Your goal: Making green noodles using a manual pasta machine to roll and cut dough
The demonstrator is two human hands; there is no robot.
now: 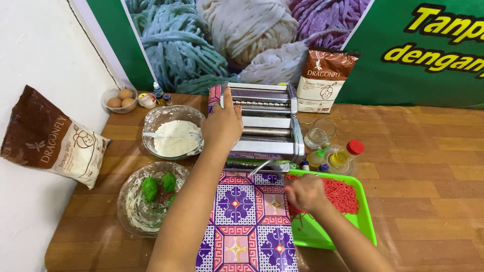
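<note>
My left hand (223,123) rests on the left end of a shiny metal pasta machine (267,121), fingers wrapped over its side. My right hand (304,193) is closed at the left edge of a green tray (322,234), pinching strands of red noodles (342,194) that lie heaped in the tray. The machine stands at the far end of a purple and pink patterned mat (247,221). A metal crank handle (259,167) sticks out below the machine's front.
A glass bowl of flour with a spoon (173,133), a glass bowl with green dough lumps (151,196), a small bowl of eggs (119,98), two brown flour bags (50,138) (322,80), a glass (320,135), small colouring bottles and an oil bottle (348,153) crowd the wooden table.
</note>
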